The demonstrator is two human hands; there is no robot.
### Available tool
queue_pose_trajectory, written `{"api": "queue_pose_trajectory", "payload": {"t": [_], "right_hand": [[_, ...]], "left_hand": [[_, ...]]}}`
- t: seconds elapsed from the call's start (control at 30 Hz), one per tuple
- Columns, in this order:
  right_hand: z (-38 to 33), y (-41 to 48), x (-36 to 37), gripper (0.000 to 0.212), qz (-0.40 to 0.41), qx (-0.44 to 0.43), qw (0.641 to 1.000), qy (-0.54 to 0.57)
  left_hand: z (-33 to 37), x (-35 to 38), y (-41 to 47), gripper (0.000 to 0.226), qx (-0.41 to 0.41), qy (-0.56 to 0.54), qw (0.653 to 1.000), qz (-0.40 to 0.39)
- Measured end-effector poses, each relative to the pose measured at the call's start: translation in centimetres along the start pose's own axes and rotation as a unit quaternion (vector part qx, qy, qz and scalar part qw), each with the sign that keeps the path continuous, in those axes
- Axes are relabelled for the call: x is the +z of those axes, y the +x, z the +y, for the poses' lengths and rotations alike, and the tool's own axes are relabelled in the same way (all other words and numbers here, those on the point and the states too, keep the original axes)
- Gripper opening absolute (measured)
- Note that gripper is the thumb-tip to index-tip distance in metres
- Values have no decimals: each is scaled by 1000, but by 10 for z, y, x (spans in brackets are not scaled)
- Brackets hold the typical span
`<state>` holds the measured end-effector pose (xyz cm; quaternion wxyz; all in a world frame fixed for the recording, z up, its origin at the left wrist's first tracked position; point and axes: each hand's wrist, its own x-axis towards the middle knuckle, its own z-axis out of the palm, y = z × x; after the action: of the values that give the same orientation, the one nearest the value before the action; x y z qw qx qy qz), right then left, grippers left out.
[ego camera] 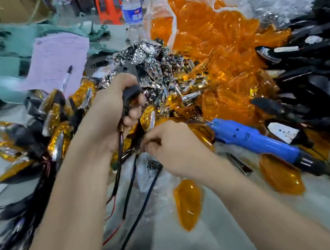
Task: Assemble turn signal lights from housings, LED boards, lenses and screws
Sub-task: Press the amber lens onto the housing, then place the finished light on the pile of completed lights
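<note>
My left hand (112, 109) grips a black turn signal housing (131, 91) by its stem, with its wires (121, 152) hanging down from it. My right hand (173, 147) is curled just below it, fingertips pinched near a small bag of screws (151, 165); what it pinches is too small and blurred to tell. Orange lenses (219, 52) lie heaped in the middle, with chrome reflector boards (158, 70) beside them. Black housings (319, 72) are piled at the right. A blue electric screwdriver (254, 139) lies to the right of my right hand.
Finished orange-and-black lights (49, 129) with wires lie piled at the left. One loose orange lens (188, 202) lies near the front. A water bottle (131, 7) stands at the back, and a pink sheet (58, 61) with a pen (67, 77) lies at the back left.
</note>
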<state>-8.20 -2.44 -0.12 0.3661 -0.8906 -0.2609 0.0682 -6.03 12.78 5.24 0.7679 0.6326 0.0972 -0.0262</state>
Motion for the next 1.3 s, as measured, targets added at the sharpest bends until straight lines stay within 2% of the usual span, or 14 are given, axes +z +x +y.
{"api": "queue_pose_trajectory", "payload": {"t": [0.17,0.3,0.33,0.43,0.53,0.6,0.63,0.67,0.77,0.87,0.97,1.07,1.3], "right_hand": [[4,0,3,15,-34,33,987,-151],[0,-5,14,15,-48,49,977,-202],[-3,-7,17,13,-38,36,971,-233],[-12,-12,21,29,0,-42,948,-315],[-10,-10,20,38,10,-40,950,-310],[-3,-9,22,38,23,10,961,-276],[0,-10,22,28,29,29,967,-253],[2,-11,22,17,31,31,970,-240],[5,-20,23,14,48,16,979,-198],[10,-28,11,11,152,53,987,-22],[26,-31,-23,19,221,118,960,122],[37,-35,-60,20,227,119,923,287],[48,-47,-94,20,215,58,881,418]], "left_hand": [[-21,-15,-8,20,2,-17,1000,-10],[-31,-6,-10,14,5,-1,1000,-27],[-34,-3,-10,20,15,5,999,-34],[-41,5,-9,48,30,37,998,-34],[-42,8,-9,47,30,64,997,-33],[-43,9,-9,47,28,65,997,-34],[-44,10,-10,47,24,63,997,-37],[-46,11,-10,46,19,61,997,-40],[-49,16,-11,45,9,55,998,-35],[-49,22,-10,41,7,56,998,-41],[-49,31,-11,39,-1,74,996,-55],[-52,44,-10,35,-8,97,992,-77],[-63,76,-10,40,8,147,983,-111]]}}
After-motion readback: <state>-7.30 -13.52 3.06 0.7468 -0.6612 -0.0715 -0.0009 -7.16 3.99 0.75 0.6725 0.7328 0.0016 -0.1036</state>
